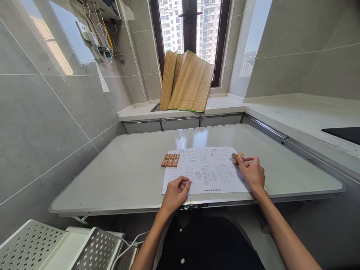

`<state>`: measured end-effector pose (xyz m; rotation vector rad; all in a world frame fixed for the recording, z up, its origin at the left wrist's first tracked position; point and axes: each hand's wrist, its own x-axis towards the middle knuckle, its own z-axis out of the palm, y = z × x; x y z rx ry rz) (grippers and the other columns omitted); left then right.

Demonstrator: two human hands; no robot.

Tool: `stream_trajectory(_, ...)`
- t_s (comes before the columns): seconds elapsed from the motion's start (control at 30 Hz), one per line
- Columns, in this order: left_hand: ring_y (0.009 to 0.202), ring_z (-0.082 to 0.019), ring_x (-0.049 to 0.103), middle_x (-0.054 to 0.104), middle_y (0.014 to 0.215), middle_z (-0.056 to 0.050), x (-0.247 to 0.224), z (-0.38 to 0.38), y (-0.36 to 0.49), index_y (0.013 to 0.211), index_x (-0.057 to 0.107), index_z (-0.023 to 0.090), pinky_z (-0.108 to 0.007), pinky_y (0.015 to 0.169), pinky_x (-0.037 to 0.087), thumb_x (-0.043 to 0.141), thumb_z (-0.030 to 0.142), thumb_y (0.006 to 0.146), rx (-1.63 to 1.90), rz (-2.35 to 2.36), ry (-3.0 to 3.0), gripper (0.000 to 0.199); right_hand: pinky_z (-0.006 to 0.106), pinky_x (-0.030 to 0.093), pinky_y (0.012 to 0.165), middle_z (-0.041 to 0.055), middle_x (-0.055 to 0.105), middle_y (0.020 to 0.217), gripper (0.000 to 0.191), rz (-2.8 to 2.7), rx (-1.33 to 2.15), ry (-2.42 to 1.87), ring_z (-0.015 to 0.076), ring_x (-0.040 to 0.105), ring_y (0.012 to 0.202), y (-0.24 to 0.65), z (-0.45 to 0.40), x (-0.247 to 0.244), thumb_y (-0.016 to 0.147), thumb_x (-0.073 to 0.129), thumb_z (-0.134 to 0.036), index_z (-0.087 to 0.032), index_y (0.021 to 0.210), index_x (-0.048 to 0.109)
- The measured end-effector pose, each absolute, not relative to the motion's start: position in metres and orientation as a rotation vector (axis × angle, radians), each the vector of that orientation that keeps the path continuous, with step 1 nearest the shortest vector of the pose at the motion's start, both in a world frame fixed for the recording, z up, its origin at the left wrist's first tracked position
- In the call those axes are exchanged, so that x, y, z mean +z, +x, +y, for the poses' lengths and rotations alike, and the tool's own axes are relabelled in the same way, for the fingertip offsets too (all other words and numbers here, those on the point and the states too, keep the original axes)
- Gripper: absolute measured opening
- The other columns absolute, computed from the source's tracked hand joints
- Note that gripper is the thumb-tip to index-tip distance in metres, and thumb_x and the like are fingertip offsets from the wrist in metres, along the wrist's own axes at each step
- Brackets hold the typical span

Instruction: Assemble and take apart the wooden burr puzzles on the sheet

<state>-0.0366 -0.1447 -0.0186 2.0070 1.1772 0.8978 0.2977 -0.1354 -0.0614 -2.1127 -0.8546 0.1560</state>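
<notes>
A white instruction sheet with small printed diagrams lies on the folding table. Near the sheet's lower left, my left hand rests on the paper with its fingers curled in, and I see nothing in it. My right hand is at the sheet's right edge, its thumb and fingers closed on notched wooden puzzle pieces; my fingers partly hide these. Over the sheet's upper left edge, several flat wooden pieces with cut-outs lie side by side in a row.
Behind the table runs a white counter with a folded bamboo mat leaning by the window. A metal rail borders the right side. White perforated baskets and a cable are at the lower left.
</notes>
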Motion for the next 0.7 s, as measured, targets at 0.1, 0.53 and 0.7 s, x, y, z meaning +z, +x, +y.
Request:
stream_trajectory(0.1, 0.062, -0.013, 0.051, 0.062, 0.071, 0.000, -0.0193, -0.1444, -0.0361, 0.092, 0.071, 0.018, -0.025, 0.062, 0.041, 0.056, 0.046, 0.095, 0.894, 1.173, 2.020, 0.031, 0.038, 0.045, 0.072, 0.0075, 0.076, 0.082, 0.046, -0.838, 0.194, -2.191, 0.0362, 0.069, 0.092, 0.2962, -0.1351, -0.0611, 0.089, 0.055, -0.062, -0.023, 0.113, 0.053)
stream_trajectory(0.53, 0.067, -0.015, 0.054, 0.064, 0.075, -0.001, -0.0189, -0.1449, -0.0357, 0.092, 0.071, 0.019, -0.025, 0.065, 0.043, 0.056, 0.043, 0.095, 0.882, 1.185, 2.010, 0.028, 0.041, 0.048, 0.076, 0.0126, 0.074, 0.076, 0.048, -0.872, 0.180, -2.245, 0.0376, 0.068, 0.092, 0.3019, -0.1299, -0.0651, 0.092, 0.050, -0.062, -0.018, 0.107, 0.064)
stream_trajectory(0.7, 0.067, -0.015, 0.054, 0.063, 0.073, 0.000, -0.0178, -0.1456, -0.0349, 0.092, 0.071, 0.019, -0.025, 0.065, 0.043, 0.055, 0.043, 0.095, 0.876, 1.178, 2.008, 0.029, 0.040, 0.048, 0.074, 0.0133, 0.075, 0.078, 0.053, -0.867, 0.175, -2.245, 0.0364, 0.068, 0.090, 0.3002, -0.1294, -0.0621, 0.093, 0.047, -0.065, -0.018, 0.107, 0.066)
